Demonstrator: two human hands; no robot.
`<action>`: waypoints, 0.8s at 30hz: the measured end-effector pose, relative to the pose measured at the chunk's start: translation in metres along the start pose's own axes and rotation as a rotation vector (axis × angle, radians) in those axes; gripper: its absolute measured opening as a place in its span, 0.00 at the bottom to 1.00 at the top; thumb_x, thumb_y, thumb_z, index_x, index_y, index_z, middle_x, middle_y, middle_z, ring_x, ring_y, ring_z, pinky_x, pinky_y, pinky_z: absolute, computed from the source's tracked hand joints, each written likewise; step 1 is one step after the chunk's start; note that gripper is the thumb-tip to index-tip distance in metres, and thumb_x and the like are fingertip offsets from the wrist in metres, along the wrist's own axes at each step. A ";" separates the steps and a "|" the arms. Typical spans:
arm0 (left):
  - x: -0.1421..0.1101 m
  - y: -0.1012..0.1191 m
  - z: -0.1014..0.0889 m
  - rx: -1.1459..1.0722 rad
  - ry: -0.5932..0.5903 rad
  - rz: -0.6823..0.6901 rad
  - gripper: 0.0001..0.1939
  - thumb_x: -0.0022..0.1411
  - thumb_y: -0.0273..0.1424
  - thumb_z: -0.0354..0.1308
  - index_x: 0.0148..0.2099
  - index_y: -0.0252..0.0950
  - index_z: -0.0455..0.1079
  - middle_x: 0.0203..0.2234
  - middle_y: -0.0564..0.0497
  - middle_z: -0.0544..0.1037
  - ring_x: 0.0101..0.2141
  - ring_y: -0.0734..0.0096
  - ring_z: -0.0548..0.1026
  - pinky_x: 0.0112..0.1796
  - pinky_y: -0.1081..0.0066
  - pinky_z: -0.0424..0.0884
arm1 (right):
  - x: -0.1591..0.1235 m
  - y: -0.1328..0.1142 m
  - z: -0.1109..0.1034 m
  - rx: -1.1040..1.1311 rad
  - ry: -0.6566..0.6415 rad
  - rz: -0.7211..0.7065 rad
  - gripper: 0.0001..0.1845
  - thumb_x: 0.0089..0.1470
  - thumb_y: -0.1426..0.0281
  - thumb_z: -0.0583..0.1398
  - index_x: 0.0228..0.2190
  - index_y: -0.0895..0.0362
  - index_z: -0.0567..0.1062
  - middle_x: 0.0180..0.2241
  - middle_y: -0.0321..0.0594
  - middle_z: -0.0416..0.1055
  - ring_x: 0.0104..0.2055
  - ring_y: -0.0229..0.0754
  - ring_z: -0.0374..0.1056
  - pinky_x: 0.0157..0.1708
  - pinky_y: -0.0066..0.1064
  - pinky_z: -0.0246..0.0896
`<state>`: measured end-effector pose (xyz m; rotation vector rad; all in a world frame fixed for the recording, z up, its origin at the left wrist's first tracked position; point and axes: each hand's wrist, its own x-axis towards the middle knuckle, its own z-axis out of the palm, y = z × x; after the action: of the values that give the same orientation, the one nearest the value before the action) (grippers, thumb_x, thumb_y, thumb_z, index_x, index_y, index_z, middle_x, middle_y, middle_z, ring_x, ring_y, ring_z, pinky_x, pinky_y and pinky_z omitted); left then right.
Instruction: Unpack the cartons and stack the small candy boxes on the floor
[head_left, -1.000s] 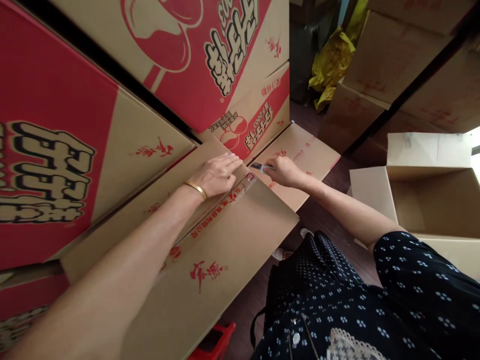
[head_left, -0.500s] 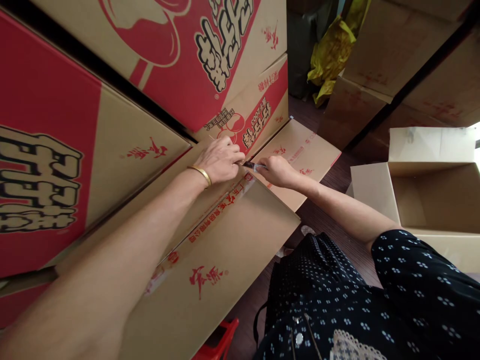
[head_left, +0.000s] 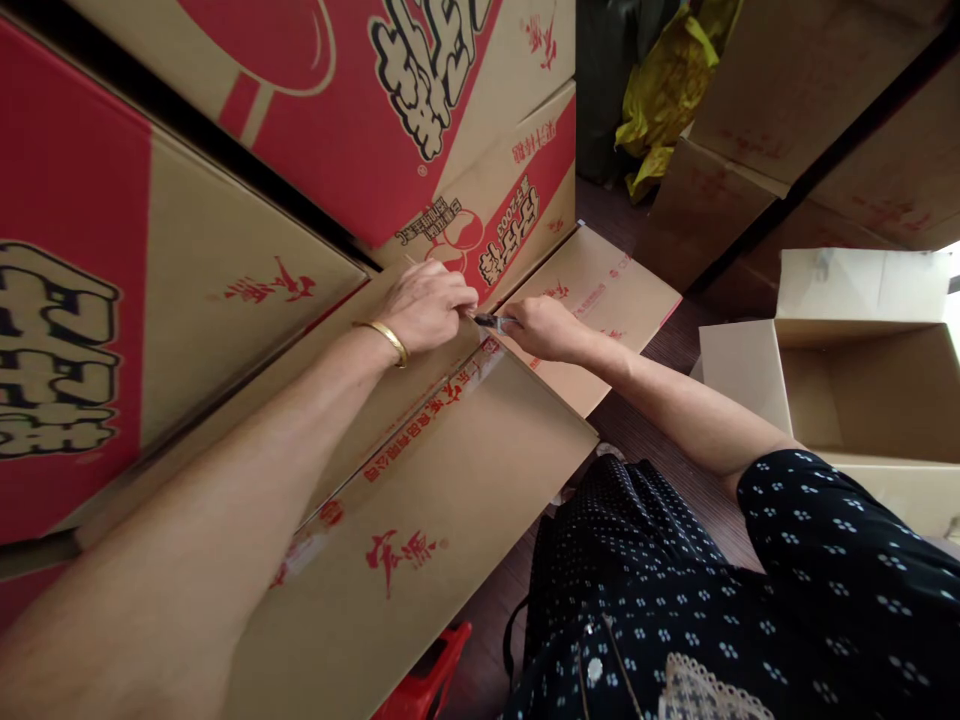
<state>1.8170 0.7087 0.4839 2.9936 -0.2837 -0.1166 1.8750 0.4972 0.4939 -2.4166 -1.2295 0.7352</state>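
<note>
A closed cardboard carton [head_left: 480, 480] lies in front of me, with printed tape [head_left: 409, 440] along its top seam. My left hand [head_left: 431, 308], a gold bangle at its wrist, is closed at the far end of that seam. Its fingertips are pinched together, and what they hold is too small to make out. From the right, my right hand [head_left: 546, 328] is wrapped round a small dark-bladed cutter [head_left: 491, 321]. The cutter's tip points left and meets the left fingertips just above the tape's end.
Tall red-and-brown cartons [head_left: 315, 140] are stacked at the left and behind. Another taped carton [head_left: 600, 265] sits beyond my right hand. An opened carton [head_left: 862, 390] stands at the right. Yellow plastic [head_left: 664, 95] hangs at the back, and a red plastic object [head_left: 431, 680] is below.
Both hands have shifted slightly left and up in view, the left still pinched and the right still gripping the cutter. The view itself has also moved a little.
</note>
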 end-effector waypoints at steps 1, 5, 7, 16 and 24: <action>0.000 0.001 -0.001 0.002 -0.002 0.000 0.10 0.59 0.28 0.51 0.30 0.38 0.73 0.30 0.47 0.73 0.37 0.62 0.65 0.47 0.62 0.64 | 0.001 0.000 -0.002 -0.005 -0.012 -0.009 0.17 0.71 0.70 0.52 0.48 0.63 0.79 0.46 0.50 0.77 0.45 0.43 0.70 0.35 0.30 0.49; 0.000 0.005 -0.002 0.005 0.014 -0.017 0.11 0.61 0.28 0.50 0.32 0.36 0.73 0.29 0.50 0.72 0.37 0.67 0.61 0.55 0.60 0.61 | -0.005 0.006 -0.005 -0.020 -0.028 -0.044 0.16 0.70 0.71 0.53 0.46 0.64 0.79 0.44 0.49 0.77 0.42 0.41 0.69 0.35 0.30 0.49; 0.000 0.008 -0.002 0.018 0.036 -0.041 0.10 0.60 0.26 0.51 0.30 0.37 0.72 0.28 0.50 0.72 0.37 0.67 0.60 0.59 0.57 0.59 | -0.011 0.011 -0.006 -0.031 -0.039 -0.062 0.16 0.70 0.72 0.53 0.45 0.65 0.79 0.43 0.49 0.77 0.41 0.40 0.68 0.34 0.30 0.48; 0.001 0.020 -0.011 0.028 0.028 -0.061 0.11 0.60 0.26 0.52 0.27 0.39 0.71 0.29 0.48 0.74 0.37 0.64 0.59 0.58 0.51 0.61 | -0.039 0.016 -0.006 -0.024 -0.095 -0.087 0.15 0.69 0.73 0.53 0.44 0.66 0.80 0.40 0.48 0.78 0.35 0.37 0.65 0.34 0.28 0.48; -0.004 0.014 -0.001 0.009 0.080 -0.079 0.12 0.58 0.27 0.50 0.27 0.40 0.73 0.29 0.47 0.75 0.39 0.60 0.66 0.53 0.52 0.63 | -0.084 0.025 -0.011 0.125 -0.288 -0.110 0.13 0.66 0.75 0.55 0.39 0.64 0.80 0.34 0.43 0.76 0.30 0.33 0.63 0.34 0.27 0.51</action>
<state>1.8107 0.6958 0.4876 3.0095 -0.1581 -0.0031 1.8560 0.4135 0.5146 -2.1780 -1.3639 1.1207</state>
